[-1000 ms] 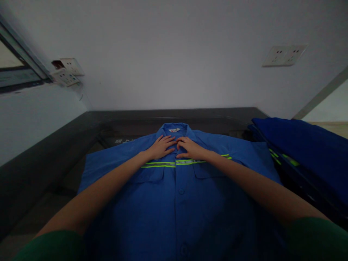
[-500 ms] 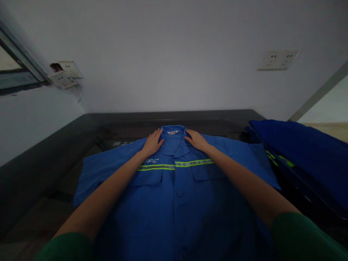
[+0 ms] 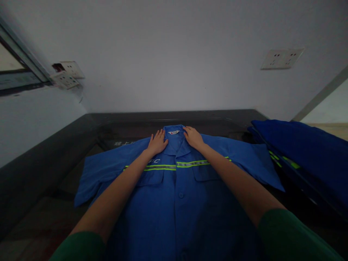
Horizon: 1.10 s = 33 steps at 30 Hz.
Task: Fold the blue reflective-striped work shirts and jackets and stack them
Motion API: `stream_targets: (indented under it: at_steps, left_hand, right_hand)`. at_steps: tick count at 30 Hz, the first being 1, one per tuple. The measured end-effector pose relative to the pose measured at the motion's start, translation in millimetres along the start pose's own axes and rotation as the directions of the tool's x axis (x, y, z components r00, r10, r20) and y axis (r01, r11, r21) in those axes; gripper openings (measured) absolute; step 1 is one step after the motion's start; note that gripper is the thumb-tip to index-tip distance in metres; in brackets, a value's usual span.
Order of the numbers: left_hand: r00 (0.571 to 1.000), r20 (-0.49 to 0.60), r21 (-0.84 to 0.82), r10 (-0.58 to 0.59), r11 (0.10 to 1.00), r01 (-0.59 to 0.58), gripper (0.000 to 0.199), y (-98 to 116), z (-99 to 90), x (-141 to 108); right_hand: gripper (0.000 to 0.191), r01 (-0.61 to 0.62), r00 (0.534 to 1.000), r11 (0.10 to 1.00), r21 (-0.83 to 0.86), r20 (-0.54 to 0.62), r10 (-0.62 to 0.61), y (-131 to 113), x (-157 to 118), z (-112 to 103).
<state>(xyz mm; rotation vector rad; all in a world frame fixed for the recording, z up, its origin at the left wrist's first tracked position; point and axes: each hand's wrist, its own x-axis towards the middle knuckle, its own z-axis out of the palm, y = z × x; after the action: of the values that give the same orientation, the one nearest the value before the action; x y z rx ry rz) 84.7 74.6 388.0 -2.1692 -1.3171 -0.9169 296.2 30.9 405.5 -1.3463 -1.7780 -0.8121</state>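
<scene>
A blue short-sleeved work shirt (image 3: 163, 188) lies spread face up, collar away from me, sleeves out to both sides. Yellow-green and grey reflective strips cross its chest, and a white label shows inside the neck. My left hand (image 3: 158, 143) rests on the left side of the collar, fingers stretched and slightly spread. On the collar's right side lies my right hand (image 3: 193, 137), its fingers extended over the edge and the thumb apart. Neither hand visibly grips the cloth. Both forearms reach across the shirt's front.
The shirt lies on a dark surface with a raised rim (image 3: 122, 116) against the wall. A stack of folded darker blue garments (image 3: 304, 145) sits at the right. Wall sockets (image 3: 282, 59) are at upper right, with more sockets (image 3: 66, 75) at upper left beside a window frame (image 3: 24, 69).
My right hand has shifted slightly left and up along the collar. My left hand has moved slightly right with its fingers more spread. The view has shifted a little.
</scene>
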Motion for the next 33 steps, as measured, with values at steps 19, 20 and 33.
stream_targets:
  at_steps: [19, 20, 33]
  left_hand:
    - [0.897, -0.014, 0.035, 0.441, 0.897, -0.44, 0.049, 102.0, -5.8, -9.7]
    - [0.907, 0.008, 0.039, 0.42, 0.907, -0.42, 0.051, 103.6, 0.2, -10.1]
    - [0.927, 0.03, 0.044, 0.373, 0.926, -0.374, 0.055, 96.2, 10.3, -12.4]
  right_hand:
    - [0.023, 0.248, 0.845, 0.946, -0.211, 0.525, -0.104, 12.9, 86.3, -39.2]
    - [0.024, 0.243, 0.852, 0.945, -0.221, 0.515, -0.099, 13.8, 83.9, -39.0]
    - [0.029, 0.124, 0.952, 0.983, -0.138, 0.297, -0.079, 26.8, 77.7, -20.6]
